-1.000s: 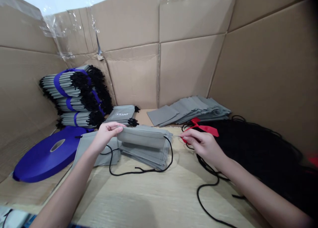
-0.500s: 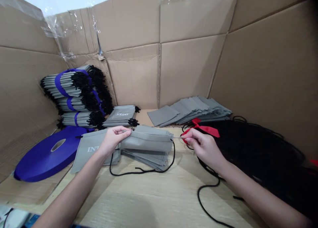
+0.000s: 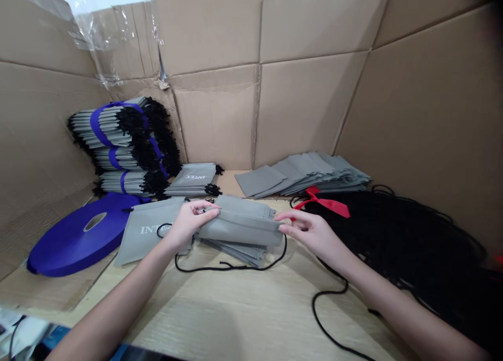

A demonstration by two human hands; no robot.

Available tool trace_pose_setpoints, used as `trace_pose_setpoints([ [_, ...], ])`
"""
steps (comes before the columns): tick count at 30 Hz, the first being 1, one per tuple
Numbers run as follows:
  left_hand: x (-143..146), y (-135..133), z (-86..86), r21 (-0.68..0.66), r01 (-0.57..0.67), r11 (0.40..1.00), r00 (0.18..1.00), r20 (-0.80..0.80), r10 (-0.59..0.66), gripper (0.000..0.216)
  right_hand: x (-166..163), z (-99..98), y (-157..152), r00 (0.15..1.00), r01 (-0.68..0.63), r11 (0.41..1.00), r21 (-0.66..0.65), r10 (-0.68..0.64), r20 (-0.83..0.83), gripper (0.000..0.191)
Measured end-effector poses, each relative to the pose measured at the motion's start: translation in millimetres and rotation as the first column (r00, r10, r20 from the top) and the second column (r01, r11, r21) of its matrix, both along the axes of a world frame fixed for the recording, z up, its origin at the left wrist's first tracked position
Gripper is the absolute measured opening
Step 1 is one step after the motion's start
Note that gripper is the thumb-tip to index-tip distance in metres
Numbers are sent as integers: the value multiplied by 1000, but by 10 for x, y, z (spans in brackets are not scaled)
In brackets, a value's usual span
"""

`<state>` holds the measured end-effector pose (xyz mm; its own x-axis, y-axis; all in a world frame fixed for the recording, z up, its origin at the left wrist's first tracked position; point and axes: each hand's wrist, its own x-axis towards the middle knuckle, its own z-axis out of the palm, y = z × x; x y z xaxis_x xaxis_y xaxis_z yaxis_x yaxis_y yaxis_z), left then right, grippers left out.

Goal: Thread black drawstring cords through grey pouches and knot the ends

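Observation:
My left hand pinches the top of a grey non-woven pouch near its middle. My right hand grips the pouch's right end between thumb and fingers. A black cord loops from the pouch's right end, under it, and back towards my left wrist. Beneath the pouch lies a stack of similar grey pouches, mostly hidden. Left of my left hand lies a grey pouch printed with white "INTEX" lettering, partly covered by my hand.
Strapped bundles of grey pouches with black cord ends stand at the back left, beside a flat roll of blue ribbon. Plain grey pouches fan out at the back. A black cord heap with red ties lies right, within cardboard walls.
My hands have moved closer together, and my right hand has moved left onto the pouch's right end. The pouch and cord loop have shifted slightly right, and the view has tilted a little.

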<state>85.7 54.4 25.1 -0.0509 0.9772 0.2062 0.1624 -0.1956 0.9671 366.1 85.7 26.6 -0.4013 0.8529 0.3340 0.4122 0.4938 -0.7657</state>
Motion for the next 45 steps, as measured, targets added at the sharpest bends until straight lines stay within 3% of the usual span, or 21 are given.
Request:
trace_pose_setpoints([
  [4, -26, -4, 4, 15, 17, 1000, 995, -94, -15, 32, -56, -55, -10, 993, 69, 994, -90, -77, -88, 29],
  [8, -94, 20, 35, -13, 54, 998, 991, -126, -55, 32, -95, -53, -40, 991, 49, 983, -174, -69, -112, 34],
  [15, -140, 101, 3, 61, -54, 997, 984, -164, 63, 27, -93, 1, -49, 982, -30, 956, -292, -26, -186, 38],
  [18, -122, 78, -16, 212, -123, 970, 965, -203, 167, 20, -71, -15, -23, 969, -100, 924, -368, 6, -249, 37],
  [21, -89, 8, 8, 467, -113, 877, 923, -276, 266, 14, -43, -31, -1, 958, -142, 889, -434, 13, -288, 35],
  [23, -64, -35, 40, 532, -97, 841, 908, -299, 294, 12, -22, -30, 9, 956, -166, 866, -471, 23, -293, 34],
  [27, -28, -44, 62, 342, -101, 934, 934, -290, 207, 12, 4, -13, 18, 964, -139, 874, -466, 12, -267, 34],
  [30, -14, -2, 36, 210, -85, 974, 977, -176, 123, 15, -10, -8, 17, 963, -125, 884, -450, 0, -268, 33],
  [36, 1, -24, 77, 82, 42, 996, 988, 143, -54, 26, -63, -15, 10, 964, -113, 904, -412, 0, -265, 33],
  [41, -7, -43, 132, -21, 25, 999, 977, 214, -20, 28, -75, 0, 9, 979, -63, 947, -315, -3, -205, 33],
  [45, -65, 6, 129, -88, 88, 992, 933, 355, -51, 27, -85, 0, 7, 979, -62, 965, -255, 9, -205, 34],
])
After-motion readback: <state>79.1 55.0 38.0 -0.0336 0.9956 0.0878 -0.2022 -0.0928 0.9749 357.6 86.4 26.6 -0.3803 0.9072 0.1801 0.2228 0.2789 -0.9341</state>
